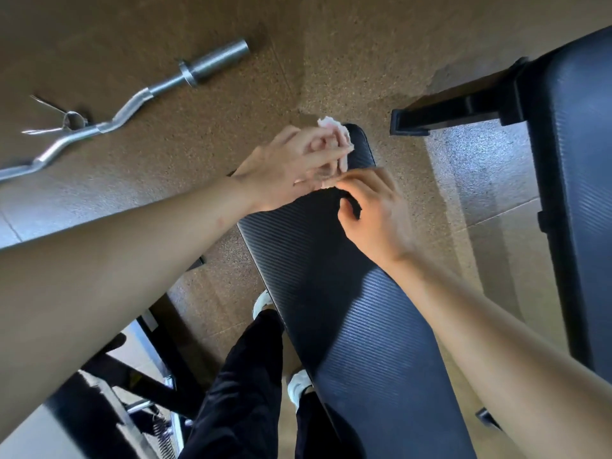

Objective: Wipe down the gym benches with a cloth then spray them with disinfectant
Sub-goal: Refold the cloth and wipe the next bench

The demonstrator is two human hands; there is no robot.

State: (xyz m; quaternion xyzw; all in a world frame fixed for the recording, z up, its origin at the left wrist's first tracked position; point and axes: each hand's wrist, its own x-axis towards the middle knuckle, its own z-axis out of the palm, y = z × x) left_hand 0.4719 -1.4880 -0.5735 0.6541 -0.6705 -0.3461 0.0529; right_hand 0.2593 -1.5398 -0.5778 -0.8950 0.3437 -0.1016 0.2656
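Note:
A black padded gym bench (334,293) runs from the bottom of the view up to the middle. Above its far end my left hand (284,167) grips a crumpled whitish-pink cloth (336,134), most of which is hidden by the fingers. My right hand (374,210) is just below it, its fingertips pinching the cloth's lower edge. Both hands are blurred by motion. No spray bottle is in view.
A second black bench (576,180) with a black frame foot (447,117) stands at the right. A curl bar (132,104) with a spring collar lies on the speckled floor at upper left. Black frame parts sit at bottom left. My dark trousers and white shoes stand beside the bench.

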